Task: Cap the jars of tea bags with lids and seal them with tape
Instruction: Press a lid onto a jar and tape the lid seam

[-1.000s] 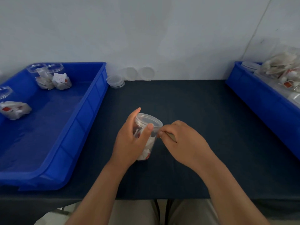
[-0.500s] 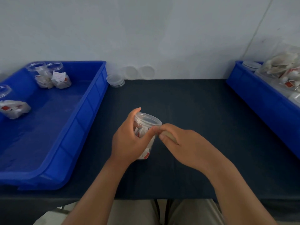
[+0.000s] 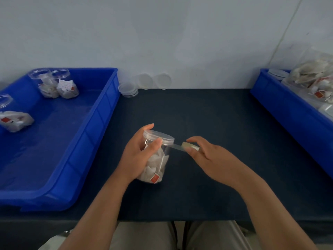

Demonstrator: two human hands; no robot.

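A clear plastic jar (image 3: 158, 165) of white tea bags stands on the dark table (image 3: 207, 120), its clear lid (image 3: 159, 137) on top. My left hand (image 3: 139, 156) grips the jar from the left, thumb pressed just under the lid's rim. My right hand (image 3: 207, 157) holds a small roll of clear tape (image 3: 191, 146) to the right of the jar. A short strip of tape (image 3: 177, 146) stretches from the roll to the jar's side below the lid.
A big blue tray (image 3: 93, 123) on the left holds three capped jars (image 3: 54, 85) of tea bags. Loose clear lids (image 3: 128, 88) lie at the table's back edge by the wall. A second blue bin (image 3: 288, 112) at right holds more jars and tea bags.
My right hand has drawn away to the right from the jar, pulling a strip of tape out from the roll. The left hand keeps its grip on the jar.
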